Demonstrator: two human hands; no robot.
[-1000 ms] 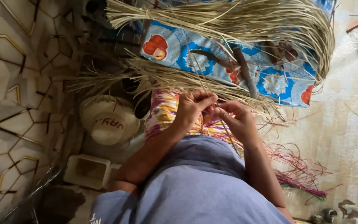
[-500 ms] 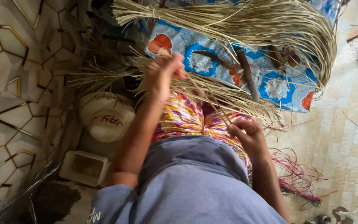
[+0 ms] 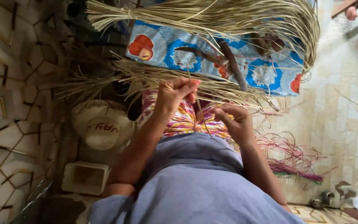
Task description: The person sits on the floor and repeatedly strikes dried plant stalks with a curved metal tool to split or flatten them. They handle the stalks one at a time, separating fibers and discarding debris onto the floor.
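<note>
My left hand [image 3: 175, 92] is raised over my lap and pinches a thin pale straw strand [image 3: 199, 108]. The strand runs down towards my right hand [image 3: 233, 119], whose fingers are closed on its lower part. Both hands hover above a colourful woven piece [image 3: 179, 121] lying on my lap. A loose bundle of pale straw [image 3: 146, 76] lies just beyond the hands. A larger tied straw bundle [image 3: 212, 16] rests further out on a blue patterned cloth [image 3: 266, 74].
A round straw hat [image 3: 102, 126] and a small white box [image 3: 84, 177] sit to the left on the patterned tile floor [image 3: 9, 124]. Pink and purple dyed strands [image 3: 291, 159] lie at the right. A dark stick [image 3: 233, 66] lies on the cloth. Another person's hand [image 3: 351, 11] shows top right.
My left hand drew a strand up and away from the woven piece, then came partway back down. My right hand stayed by the woven piece, gripping the strand's lower part.
</note>
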